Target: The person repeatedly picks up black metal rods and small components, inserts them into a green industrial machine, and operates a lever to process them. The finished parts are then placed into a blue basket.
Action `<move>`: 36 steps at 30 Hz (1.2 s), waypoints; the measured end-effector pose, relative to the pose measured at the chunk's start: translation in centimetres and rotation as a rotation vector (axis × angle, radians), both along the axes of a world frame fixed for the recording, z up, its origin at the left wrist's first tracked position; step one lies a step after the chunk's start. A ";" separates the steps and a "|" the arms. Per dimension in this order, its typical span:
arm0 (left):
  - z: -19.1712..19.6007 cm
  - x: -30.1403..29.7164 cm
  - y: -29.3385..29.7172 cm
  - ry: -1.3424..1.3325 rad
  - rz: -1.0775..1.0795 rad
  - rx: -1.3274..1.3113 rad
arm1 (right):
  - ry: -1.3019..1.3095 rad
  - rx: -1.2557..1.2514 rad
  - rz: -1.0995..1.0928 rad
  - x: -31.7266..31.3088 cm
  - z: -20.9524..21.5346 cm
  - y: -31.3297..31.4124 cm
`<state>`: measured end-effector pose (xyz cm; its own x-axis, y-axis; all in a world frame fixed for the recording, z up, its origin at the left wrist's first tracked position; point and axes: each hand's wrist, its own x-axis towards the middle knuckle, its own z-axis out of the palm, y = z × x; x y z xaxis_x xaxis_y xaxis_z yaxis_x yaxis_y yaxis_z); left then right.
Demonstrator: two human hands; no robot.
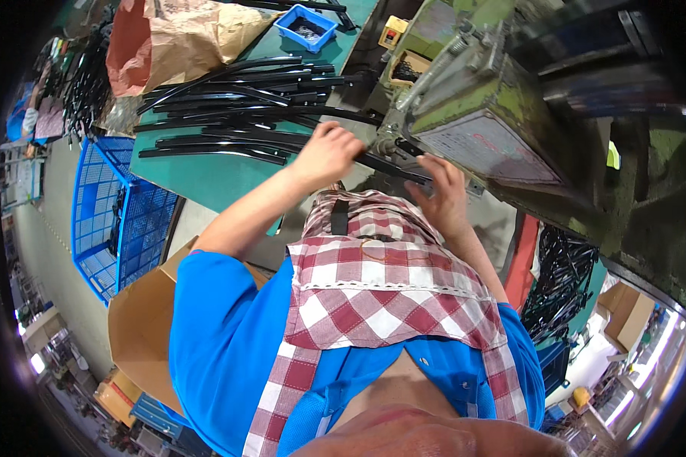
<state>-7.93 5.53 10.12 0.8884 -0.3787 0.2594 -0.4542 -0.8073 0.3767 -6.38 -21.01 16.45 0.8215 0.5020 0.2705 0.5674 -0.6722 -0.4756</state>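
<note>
A long black strip [386, 164] slants from my left hand toward the machine's working end in front of me. My left hand [330, 155] is closed around its left part, with the fingers curled over it. At its right end, my right hand [444, 196] has thumb and fingers spread on either side of the strip; no firm grip shows. Just beyond the strip is the metal fixture [386, 145] of the green machine [465, 114]. Left of my left hand, several glossy black strips [229, 107] lie in a loose pile on the green tabletop [179, 179].
A blue tray [306, 29] of small parts and a brown paper sack [183, 46] stand at the back of the table. At left are a blue plastic crate [103, 221] and an open cardboard box [141, 327]. More black parts [560, 278] lie heaped at right.
</note>
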 end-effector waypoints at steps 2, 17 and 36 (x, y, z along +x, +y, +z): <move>1.9 0.4 -3.3 -0.062 -0.099 -0.133 | -0.034 -0.024 0.112 0.1 1.3 0.1; 4.1 4.8 -0.2 0.774 -0.216 -0.421 | 0.482 0.672 -0.204 1.4 1.2 -8.9; 2.8 11.5 -1.9 0.830 -0.266 -0.614 | 0.290 0.780 -0.449 5.2 -2.1 -10.9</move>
